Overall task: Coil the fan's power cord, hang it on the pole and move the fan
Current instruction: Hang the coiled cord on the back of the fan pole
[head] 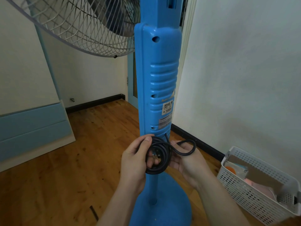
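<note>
A blue standing fan stands right before me, its pole (157, 88) rising from a round base (169, 214) on the wooden floor. The wire cage of the fan head (78, 25) is at the upper left. The black power cord (158, 157) is wound into a coil in front of the pole's lower part. My left hand (135, 162) grips the coil's left side, thumb over the top. My right hand (185, 159) holds a loose loop of the cord on the right. The plug shows inside the coil.
A white perforated basket (244, 193) with items in it stands on the floor at the right, against the wall (244, 79). A light blue panel (32, 132) leans at the left. A black skirting runs along the walls. Wooden floor (89, 144) lies open to the left.
</note>
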Motion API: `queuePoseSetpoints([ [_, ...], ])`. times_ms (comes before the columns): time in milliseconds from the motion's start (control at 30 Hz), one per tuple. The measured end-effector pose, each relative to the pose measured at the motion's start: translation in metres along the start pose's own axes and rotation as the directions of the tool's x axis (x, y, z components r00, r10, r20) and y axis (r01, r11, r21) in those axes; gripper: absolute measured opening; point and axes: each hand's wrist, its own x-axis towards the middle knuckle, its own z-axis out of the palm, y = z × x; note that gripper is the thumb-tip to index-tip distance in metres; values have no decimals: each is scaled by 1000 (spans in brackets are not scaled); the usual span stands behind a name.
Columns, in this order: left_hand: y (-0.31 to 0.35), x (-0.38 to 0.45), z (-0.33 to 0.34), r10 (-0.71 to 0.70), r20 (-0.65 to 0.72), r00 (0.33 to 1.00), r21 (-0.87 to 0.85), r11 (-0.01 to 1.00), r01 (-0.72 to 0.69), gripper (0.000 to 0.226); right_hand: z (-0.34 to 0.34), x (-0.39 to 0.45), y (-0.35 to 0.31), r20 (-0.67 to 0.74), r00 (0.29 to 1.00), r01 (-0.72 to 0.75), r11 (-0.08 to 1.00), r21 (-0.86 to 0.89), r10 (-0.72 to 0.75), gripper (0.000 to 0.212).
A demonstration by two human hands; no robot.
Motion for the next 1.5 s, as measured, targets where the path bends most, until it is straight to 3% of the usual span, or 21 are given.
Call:
queuePoseSetpoints([
  [300, -2, 1, 5, 94, 11, 995, 178, 979, -95, 19, 4, -5, 6, -6, 999, -47, 992, 115, 48, 34],
  [433, -4, 0, 5, 89, 13, 996, 172, 981, -90, 19, 6, -10, 7, 21, 990, -143, 969, 203, 142, 44],
  [667, -8, 1, 5, 94, 7, 996, 179, 979, -94, 22, 12, -13, 5, 75, 982, -185, 965, 184, 173, 46],
  [933, -14, 3, 8, 175, -1, 984, 259, 951, -169, 23, 13, -22, 14, 12, 999, -41, 968, 248, 39, 33],
  [1033, -18, 5, 11, 212, -9, 977, 286, 937, -200, 23, 10, -31, 18, 70, 995, 44, 955, 294, -68, 45],
  [1100, -20, 6, 13, 217, -15, 976, 293, 934, -203, 21, 12, -37, 14, 147, 976, 136, 975, 175, -162, 51],
  [1200, -21, 5, 16, 210, 19, 977, 265, 942, -208, 20, 22, -41, 5, 185, 953, 278, 939, -204, -242, 44],
  [1300, -19, 6, 16, 213, 46, 976, 254, 942, -218, 20, 26, -41, -4, 183, 955, 287, 893, -348, -235, 42],
  [1400, -20, 7, 15, 213, 24, 977, 286, 935, -211, 18, 27, -47, -14, 164, 968, 246, 836, -491, -188, 28],
  [1433, -21, 8, 16, 219, 23, 975, 297, 930, -216, 18, 28, -49, -16, 101, 978, 208, 786, -582, -184, 24],
  [1500, -23, 8, 18, 237, 20, 971, 307, 923, -231, 18, 31, -53, -18, -23, 966, 129, 562, -817, -256, 20],
])
